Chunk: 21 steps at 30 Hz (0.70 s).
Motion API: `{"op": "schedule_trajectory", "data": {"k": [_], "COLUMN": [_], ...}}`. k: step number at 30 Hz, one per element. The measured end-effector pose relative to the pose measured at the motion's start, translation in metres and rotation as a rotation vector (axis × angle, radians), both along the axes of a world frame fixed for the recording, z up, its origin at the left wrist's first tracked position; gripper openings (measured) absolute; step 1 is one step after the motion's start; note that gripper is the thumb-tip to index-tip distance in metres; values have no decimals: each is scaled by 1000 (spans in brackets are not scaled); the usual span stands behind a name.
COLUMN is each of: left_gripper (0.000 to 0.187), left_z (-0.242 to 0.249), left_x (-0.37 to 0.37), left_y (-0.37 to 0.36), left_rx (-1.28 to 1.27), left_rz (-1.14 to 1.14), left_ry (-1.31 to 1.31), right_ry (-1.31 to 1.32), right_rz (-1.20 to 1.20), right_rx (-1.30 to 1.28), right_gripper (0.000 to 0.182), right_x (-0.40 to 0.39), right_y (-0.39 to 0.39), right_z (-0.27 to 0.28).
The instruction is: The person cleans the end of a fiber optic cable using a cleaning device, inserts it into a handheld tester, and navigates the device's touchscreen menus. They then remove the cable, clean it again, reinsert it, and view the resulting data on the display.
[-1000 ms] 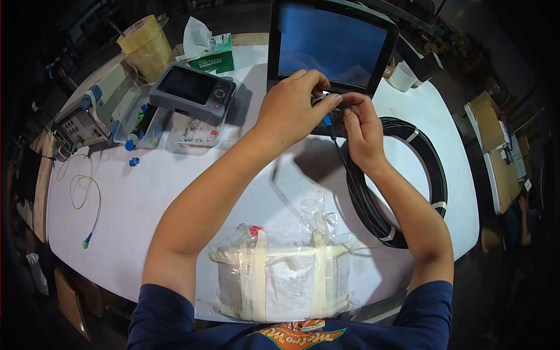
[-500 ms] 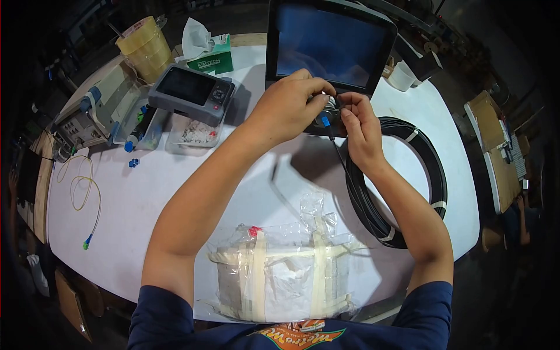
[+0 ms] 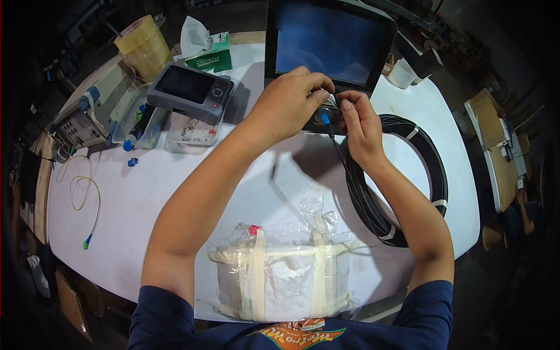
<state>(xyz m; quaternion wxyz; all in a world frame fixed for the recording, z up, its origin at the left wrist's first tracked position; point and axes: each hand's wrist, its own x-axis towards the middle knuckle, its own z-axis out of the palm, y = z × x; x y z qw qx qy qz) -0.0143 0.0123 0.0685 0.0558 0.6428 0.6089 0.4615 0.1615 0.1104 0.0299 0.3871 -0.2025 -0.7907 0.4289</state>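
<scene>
My left hand (image 3: 289, 99) is raised in front of the screen unit (image 3: 329, 44), its thumb and index finger pinched together. Close beside it, my right hand (image 3: 364, 128) has its fingers curled and its thumb up. Something small and pale shows between the two sets of fingertips, too small to name. Just below them is a blue fiber connector (image 3: 325, 119) on a thin black cable, against the lower part of the screen unit. This cable runs down toward a coil of black cable (image 3: 438, 169), which lies partly under my right forearm.
A taped plastic-wrapped bundle (image 3: 289, 286) lies near my body. On the left are a handheld tester (image 3: 189, 87), plastic tubs (image 3: 195, 131), a grey instrument (image 3: 87, 116) and a yellow patch cord (image 3: 90, 181). Tape rolls (image 3: 143, 46) and a tissue box (image 3: 213, 55) stand behind.
Both hands stay in nearly the same place. My right thumb has shifted slightly upward, and my left thumb has moved a little against the index finger.
</scene>
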Motion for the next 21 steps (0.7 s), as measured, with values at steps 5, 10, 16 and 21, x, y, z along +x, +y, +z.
{"op": "schedule_trajectory", "data": {"k": [5, 10, 16, 21], "left_gripper": [25, 33, 34, 32], "left_z": [-4, -9, -8, -4], "left_x": [3, 9, 12, 12], "left_y": [0, 4, 3, 1], "left_rx": [4, 93, 60, 30], "left_rz": [29, 85, 150, 153], "left_ry": [-26, -60, -48, -70], "right_ry": [-5, 41, 109, 139], "right_rz": [8, 3, 10, 49], "right_rx": [-8, 71, 108, 110], "right_gripper": [19, 22, 28, 30], "right_x": [0, 1, 0, 1], "right_y": [3, 5, 4, 8], "right_z": [-3, -8, -6, -9]}}
